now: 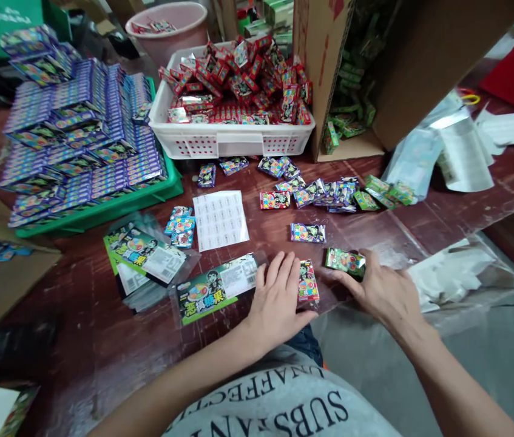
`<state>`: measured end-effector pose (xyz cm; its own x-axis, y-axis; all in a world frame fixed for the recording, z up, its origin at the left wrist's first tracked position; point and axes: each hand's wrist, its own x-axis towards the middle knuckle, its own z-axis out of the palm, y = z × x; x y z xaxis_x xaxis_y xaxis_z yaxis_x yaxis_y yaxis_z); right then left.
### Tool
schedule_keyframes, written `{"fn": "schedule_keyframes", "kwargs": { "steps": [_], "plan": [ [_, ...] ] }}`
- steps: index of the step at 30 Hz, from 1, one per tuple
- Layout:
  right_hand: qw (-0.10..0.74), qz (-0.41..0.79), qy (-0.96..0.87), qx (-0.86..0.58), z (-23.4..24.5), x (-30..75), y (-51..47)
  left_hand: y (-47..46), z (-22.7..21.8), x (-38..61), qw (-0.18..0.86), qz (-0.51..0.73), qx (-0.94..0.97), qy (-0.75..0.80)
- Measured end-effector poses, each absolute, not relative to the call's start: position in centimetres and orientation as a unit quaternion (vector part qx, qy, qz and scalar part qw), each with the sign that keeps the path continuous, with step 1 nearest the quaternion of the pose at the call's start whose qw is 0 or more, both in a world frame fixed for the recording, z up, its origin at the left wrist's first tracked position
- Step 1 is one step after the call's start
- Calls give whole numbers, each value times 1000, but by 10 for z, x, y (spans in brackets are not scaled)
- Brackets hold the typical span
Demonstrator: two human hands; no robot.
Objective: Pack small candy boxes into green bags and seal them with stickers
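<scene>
My left hand (277,298) lies flat on the dark red table, fingers stretched out, its thumb side against a small red candy packet (308,281). My right hand (382,290) is just to the right, its fingertips pinching a green candy packet (345,261) that rests on the table. A clear bag with a green printed label (217,287) lies beside my left hand's fingers. A purple packet (307,232) sits alone a little farther out.
A white basket (229,141) of red packets stands at the back, a green tray (115,206) stacked with purple boxes at the left. A sticker sheet (219,220), loose packets (324,193), a cardboard box (397,73) and clear bags (457,273) surround the work spot.
</scene>
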<state>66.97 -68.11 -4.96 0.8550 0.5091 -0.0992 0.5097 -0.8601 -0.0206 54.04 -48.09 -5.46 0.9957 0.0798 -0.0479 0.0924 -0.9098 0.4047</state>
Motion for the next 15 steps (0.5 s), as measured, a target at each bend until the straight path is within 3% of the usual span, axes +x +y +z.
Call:
{"fn": "schedule_keyframes", "kwargs": {
  "steps": [3, 5, 7, 10, 15],
  "plan": [
    [-104, -151, 316, 931, -43, 676, -696, -478, -56, 541, 201, -18, 979, 37],
    [-150, -124, 384, 903, -41, 689, -702, -473, -54, 543, 197, -17, 980, 31],
    [-150, -94, 480, 859, -44, 703, -703, -468, -51, 547, 195, -17, 980, 25],
    [-148, -153, 589, 779, -54, 714, -699, -465, -48, 553, 191, -23, 981, 11],
    [-187, -179, 547, 796, -66, 702, -685, -462, -47, 557, 194, -34, 980, 7]
  ]
}}
